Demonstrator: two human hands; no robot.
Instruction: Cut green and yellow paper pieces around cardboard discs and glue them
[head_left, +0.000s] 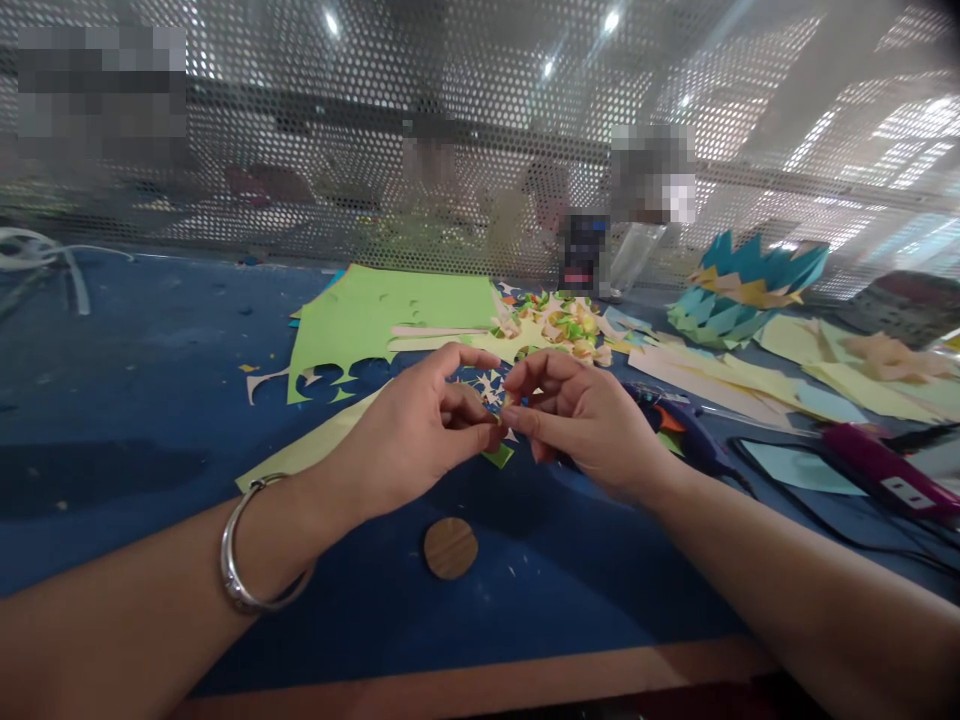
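Note:
My left hand (pixel 427 425) and my right hand (pixel 581 415) meet fingertip to fingertip above the blue table. Both are closed in a pinch. Whatever lies between the fingertips is tiny and mostly hidden; only a pale bit shows there. Just below them is a small green paper strip (pixel 501 456); I cannot tell whether it is held or lies on the table. Small paper scraps (pixel 491 388) are scattered behind the fingers. Nearer to me, a round wooden disc (pixel 451 548) lies flat on the table.
A cut green sheet (pixel 397 300) and a heap of curled paper pieces (pixel 562 325) lie behind. To the right are a dark blue glue gun (pixel 694 430), a purple power strip (pixel 889 470) with cables, and a teal zigzag-edged paper piece (pixel 750 285). Perforated metal mesh (pixel 300 190) borders the table's back.

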